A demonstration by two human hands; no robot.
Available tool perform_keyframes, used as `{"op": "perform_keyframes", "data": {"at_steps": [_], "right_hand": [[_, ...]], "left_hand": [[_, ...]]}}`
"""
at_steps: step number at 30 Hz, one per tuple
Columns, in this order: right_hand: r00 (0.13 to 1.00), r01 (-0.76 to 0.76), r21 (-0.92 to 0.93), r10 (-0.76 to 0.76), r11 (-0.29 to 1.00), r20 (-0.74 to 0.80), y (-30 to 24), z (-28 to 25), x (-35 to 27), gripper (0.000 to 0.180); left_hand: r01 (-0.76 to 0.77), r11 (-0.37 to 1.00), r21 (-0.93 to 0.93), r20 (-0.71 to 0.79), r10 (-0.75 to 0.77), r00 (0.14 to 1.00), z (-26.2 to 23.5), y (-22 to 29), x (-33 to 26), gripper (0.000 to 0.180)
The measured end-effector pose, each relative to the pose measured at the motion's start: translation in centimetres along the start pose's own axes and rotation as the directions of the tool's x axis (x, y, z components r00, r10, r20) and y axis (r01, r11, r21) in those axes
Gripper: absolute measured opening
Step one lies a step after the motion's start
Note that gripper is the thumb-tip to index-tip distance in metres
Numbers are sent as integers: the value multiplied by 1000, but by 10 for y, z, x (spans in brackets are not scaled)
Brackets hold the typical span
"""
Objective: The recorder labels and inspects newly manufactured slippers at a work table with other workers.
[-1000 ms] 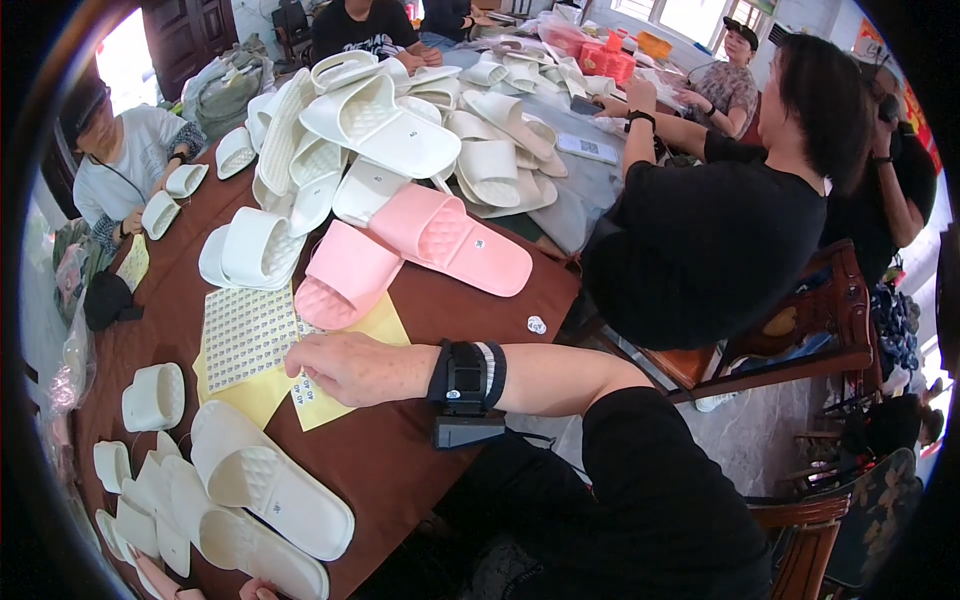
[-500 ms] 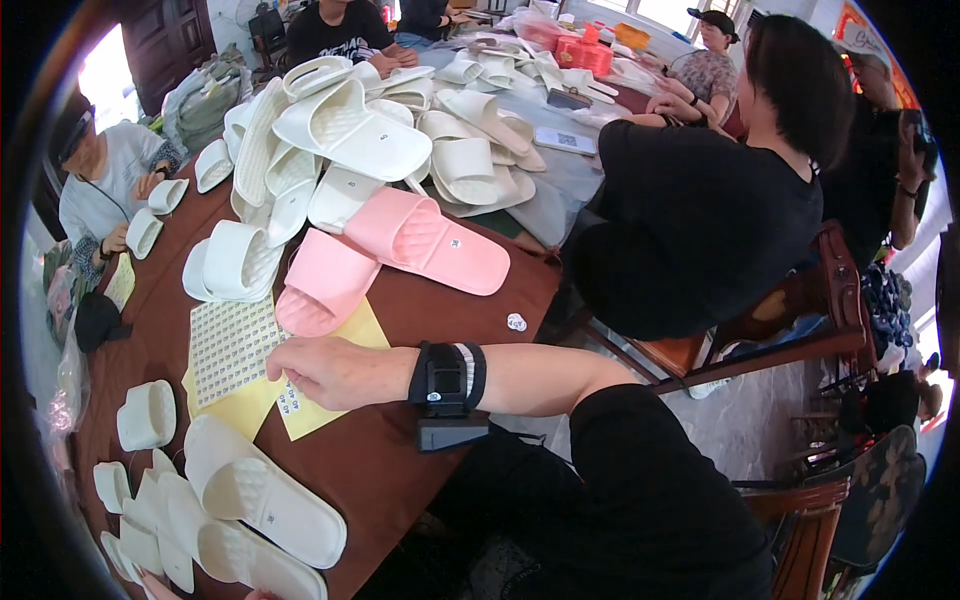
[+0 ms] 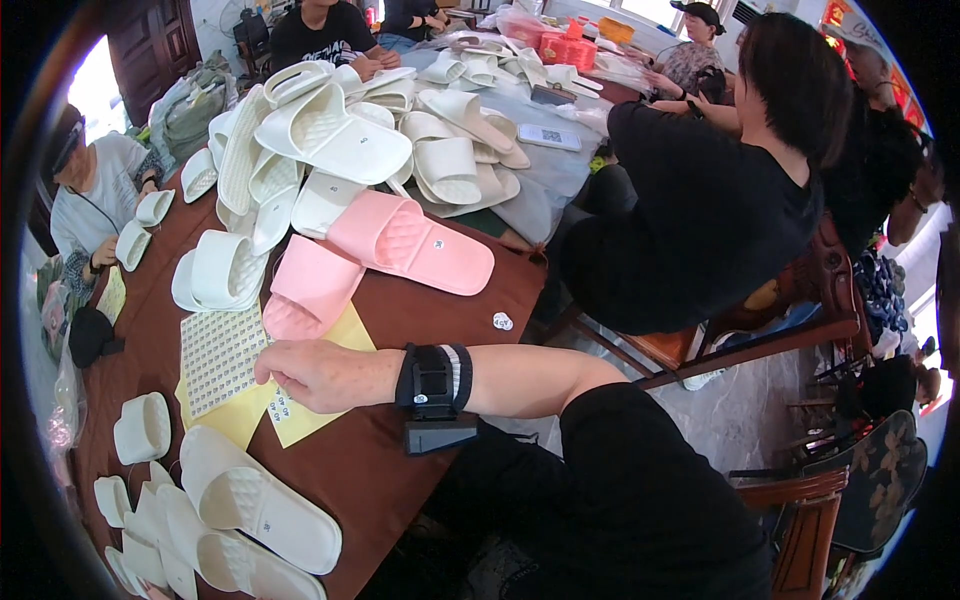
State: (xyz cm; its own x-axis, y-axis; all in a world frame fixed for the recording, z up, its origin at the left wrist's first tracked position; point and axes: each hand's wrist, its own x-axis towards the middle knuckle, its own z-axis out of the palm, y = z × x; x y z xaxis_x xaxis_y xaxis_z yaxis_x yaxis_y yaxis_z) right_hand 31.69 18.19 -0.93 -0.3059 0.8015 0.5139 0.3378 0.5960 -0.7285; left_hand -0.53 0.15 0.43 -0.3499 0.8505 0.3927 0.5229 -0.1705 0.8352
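Observation:
My right hand (image 3: 318, 376) reaches in from the right over the sticker sheets, its fingers bent and drawn together. Anything between the fingertips is hidden. Under and beside it lie a white sheet of small printed stickers (image 3: 218, 360) and yellow backing paper (image 3: 335, 418) with a few stickers left on it. Just beyond the hand, a pink slipper (image 3: 300, 305) lies against a second pink slipper (image 3: 450, 255), which bears a small round sticker. Nearer me, a white slipper (image 3: 300, 530) rests among other white ones. Only a sliver of skin shows at the lower left edge, perhaps my left hand.
A large pile of white slippers (image 3: 345, 140) covers the far part of the brown-covered table (image 3: 400, 490). More stand at the left. A round sticker scrap (image 3: 502, 321) lies near the right edge. Several people sit around the table, one in black on a wooden chair (image 3: 840, 300) close by.
The whole view has shifted slightly, so the table and slippers appear a little further left. My right hand stays over the sticker sheets. Fingertips at the lower edge have mostly slipped out of view.

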Motion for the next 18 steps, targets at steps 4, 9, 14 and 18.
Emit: {"op": "perform_keyframes", "data": {"at_steps": [4, 9, 14, 18], "right_hand": [[1000, 4, 8, -4, 1000, -12, 0, -1, 0, 16], [1000, -21, 7, 21, 1000, 4, -1, -2, 1, 16], [1000, -15, 19, 15, 1000, -7, -2, -3, 0, 17], [1000, -1, 22, 2, 1000, -19, -3, -3, 0, 18]], "left_hand": [[8, 1000, 10, -3, -8, 1000, 0, 1, 0, 23], [10, 1000, -5, 8, -10, 1000, 1, 2, 1, 23], [13, 1000, 15, -6, -13, 1000, 0, 2, 0, 23], [28, 1000, 0, -1, -28, 1000, 0, 2, -1, 23]]}}
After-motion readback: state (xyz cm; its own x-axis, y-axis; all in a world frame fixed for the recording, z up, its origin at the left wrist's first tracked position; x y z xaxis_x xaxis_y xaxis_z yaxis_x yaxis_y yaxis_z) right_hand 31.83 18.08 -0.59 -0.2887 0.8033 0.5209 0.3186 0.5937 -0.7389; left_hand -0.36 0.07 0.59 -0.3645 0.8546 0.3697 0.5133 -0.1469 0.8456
